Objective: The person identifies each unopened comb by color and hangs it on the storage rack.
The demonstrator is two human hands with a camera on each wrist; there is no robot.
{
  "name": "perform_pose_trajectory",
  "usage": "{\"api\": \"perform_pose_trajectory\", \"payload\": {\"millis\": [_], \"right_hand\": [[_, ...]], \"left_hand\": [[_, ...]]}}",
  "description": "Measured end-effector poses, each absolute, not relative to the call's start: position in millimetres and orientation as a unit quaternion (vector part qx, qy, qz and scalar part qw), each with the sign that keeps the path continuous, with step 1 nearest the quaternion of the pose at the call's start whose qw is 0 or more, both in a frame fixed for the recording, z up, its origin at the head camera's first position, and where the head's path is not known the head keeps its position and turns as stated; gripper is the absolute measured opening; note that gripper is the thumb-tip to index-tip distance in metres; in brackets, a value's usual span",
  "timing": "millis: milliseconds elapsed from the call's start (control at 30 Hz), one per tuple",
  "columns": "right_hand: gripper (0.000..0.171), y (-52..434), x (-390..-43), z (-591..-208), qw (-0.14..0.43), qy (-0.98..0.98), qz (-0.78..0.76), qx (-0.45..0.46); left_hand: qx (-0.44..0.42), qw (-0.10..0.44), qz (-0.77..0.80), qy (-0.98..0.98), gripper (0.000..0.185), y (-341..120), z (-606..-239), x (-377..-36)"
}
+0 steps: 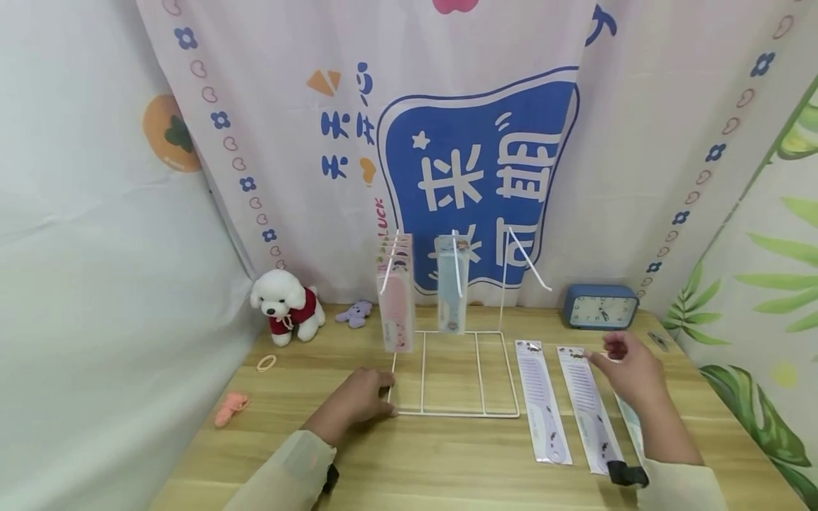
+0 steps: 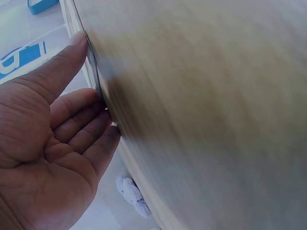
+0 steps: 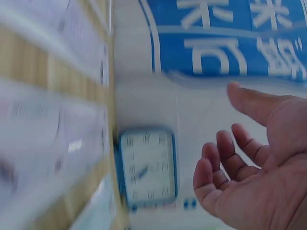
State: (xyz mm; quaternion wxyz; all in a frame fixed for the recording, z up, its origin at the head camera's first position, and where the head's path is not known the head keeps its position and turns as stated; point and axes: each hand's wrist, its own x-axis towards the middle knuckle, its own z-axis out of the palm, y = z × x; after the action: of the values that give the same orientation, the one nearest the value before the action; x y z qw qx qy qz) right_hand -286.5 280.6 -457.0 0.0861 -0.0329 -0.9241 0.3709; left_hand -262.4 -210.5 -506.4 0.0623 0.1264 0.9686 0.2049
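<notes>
A white wire display rack (image 1: 469, 414) stands on the table, its base frame lying flat. My left hand (image 1: 366, 394) grips the base's front left corner; in the left wrist view its thumb (image 2: 79, 40) and curled fingers meet at the wire. Several pink packaged combs (image 1: 397, 312) hang from the left hook, and a blue packaged comb (image 1: 452, 284) from the middle one. My right hand (image 1: 633, 369) holds nothing, fingers loosely bent, over the top end of a blue packaged comb (image 1: 629, 419), which it partly hides. Two purple packaged combs (image 1: 543, 404) lie to its left.
A blue clock (image 1: 602, 306) stands at the back right. White toy dog (image 1: 287, 305), purple toy (image 1: 354, 313), hair tie (image 1: 266, 363) and orange-pink item (image 1: 231, 409) are on the left. The rack's right hook (image 1: 530, 261) juts forward. A printed curtain (image 1: 307, 213) hangs behind.
</notes>
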Motion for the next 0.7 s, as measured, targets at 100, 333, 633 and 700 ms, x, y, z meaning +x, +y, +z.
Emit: {"api": "perform_pose_trajectory", "payload": {"millis": [100, 333, 633, 700], "right_hand": [[0.061, 303.2, -281.2, -462.8, 0.076, -0.931, 0.352, -0.068], [0.08, 335.4, -279.9, -490.1, -0.012, -0.941, 0.316, -0.116], [0.091, 343.3, -282.7, -514.2, -0.098, -0.941, 0.271, -0.175], [0.089, 341.6, -282.7, -514.0, -0.101, -0.942, 0.265, -0.179]], "left_hand": [[0.125, 0.061, 0.204, 0.969, 0.063, -212.2, -506.4, -263.1], [0.122, 0.061, 0.206, 0.969, 0.065, -215.1, -507.4, -264.4], [0.122, 0.072, 0.202, 0.969, 0.064, -215.1, -508.5, -265.6], [0.12, 0.07, 0.204, 0.969, 0.064, -214.8, -507.6, -265.7]]}}
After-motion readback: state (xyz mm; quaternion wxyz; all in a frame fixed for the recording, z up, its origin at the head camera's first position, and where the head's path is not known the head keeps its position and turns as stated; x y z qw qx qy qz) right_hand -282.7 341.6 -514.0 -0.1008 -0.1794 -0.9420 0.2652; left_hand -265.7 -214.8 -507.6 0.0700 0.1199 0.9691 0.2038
